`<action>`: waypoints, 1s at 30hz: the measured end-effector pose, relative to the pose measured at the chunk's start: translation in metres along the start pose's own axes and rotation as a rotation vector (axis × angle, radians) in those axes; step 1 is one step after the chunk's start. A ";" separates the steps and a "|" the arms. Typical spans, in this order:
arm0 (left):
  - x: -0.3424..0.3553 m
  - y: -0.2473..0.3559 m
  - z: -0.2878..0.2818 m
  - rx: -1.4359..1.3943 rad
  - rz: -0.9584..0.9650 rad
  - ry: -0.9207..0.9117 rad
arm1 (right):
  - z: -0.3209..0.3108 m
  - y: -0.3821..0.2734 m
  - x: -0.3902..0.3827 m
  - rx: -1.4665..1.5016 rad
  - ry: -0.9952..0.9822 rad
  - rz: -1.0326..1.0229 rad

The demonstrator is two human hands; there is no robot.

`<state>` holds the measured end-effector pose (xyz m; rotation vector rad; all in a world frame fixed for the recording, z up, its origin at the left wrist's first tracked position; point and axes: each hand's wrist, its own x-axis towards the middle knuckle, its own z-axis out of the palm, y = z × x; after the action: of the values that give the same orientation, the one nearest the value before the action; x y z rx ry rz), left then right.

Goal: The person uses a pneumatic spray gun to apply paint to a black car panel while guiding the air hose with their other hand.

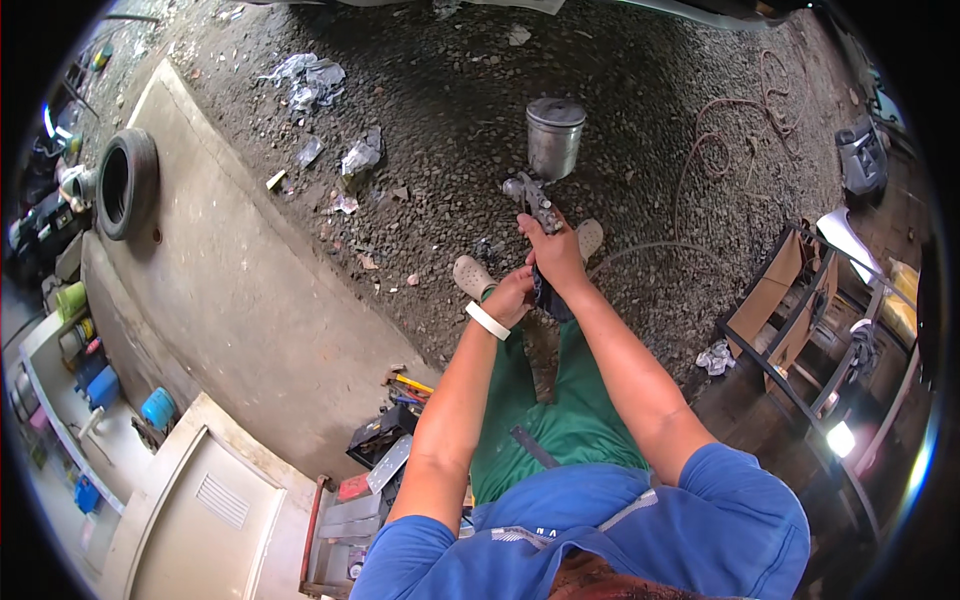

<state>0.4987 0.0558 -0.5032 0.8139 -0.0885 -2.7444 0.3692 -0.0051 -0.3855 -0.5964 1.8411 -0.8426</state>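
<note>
A spray gun (541, 207) of bare metal, with a lidded silver cup (553, 148) on top, is held out in front of me over the gravel. My right hand (560, 255) is closed around the gun's handle, its thumb near the gun's body. Just below and to the left, my left hand (512, 294) is bent shut by the lower end of the handle, a white band on its wrist. A dark item (549, 298) hangs between the hands; I cannot tell its kind. What my left fingers grip is hidden.
Crumpled plastic (308, 80) litters the gravel. A thin hose (712, 150) lies coiled at right, near a dark metal frame (775, 300) with cardboard. At left are a concrete slab (230, 240) and a tyre (128, 184). Tools in a tray (318, 535) stand by my left elbow.
</note>
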 end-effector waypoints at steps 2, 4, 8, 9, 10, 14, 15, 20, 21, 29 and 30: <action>0.007 -0.002 0.008 0.024 -0.035 0.004 | -0.013 0.003 0.002 0.040 -0.014 -0.012; 0.013 -0.002 0.013 0.034 -0.046 -0.025 | -0.023 0.005 0.003 0.030 0.002 -0.016; 0.028 -0.005 0.030 0.063 -0.079 -0.028 | -0.050 0.016 0.010 0.044 0.003 -0.010; 0.032 -0.008 0.034 0.040 -0.074 -0.012 | -0.056 0.021 0.012 0.057 0.017 -0.018; 0.037 -0.011 0.032 0.022 -0.055 0.004 | -0.060 0.025 0.016 0.021 0.011 -0.032; 0.061 -0.010 0.071 0.013 -0.085 0.041 | -0.097 0.042 0.032 -0.005 0.058 -0.033; 0.064 -0.011 0.067 0.029 -0.081 0.050 | -0.102 0.031 0.030 0.042 -0.001 0.021; 0.115 -0.019 0.117 0.136 -0.092 0.077 | -0.169 0.029 0.045 0.102 0.051 -0.012; 0.126 -0.020 0.128 0.167 -0.103 0.099 | -0.184 0.026 0.048 0.069 0.062 -0.059; 0.249 -0.005 0.217 0.349 -0.007 0.045 | -0.305 -0.004 0.120 0.185 0.119 -0.281; 0.264 -0.002 0.234 0.316 0.040 0.086 | -0.325 -0.015 0.131 0.188 0.123 -0.275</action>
<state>0.1593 -0.0208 -0.4461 0.9964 -0.5254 -2.6901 0.0191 -0.0154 -0.3611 -0.6999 1.7869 -1.2451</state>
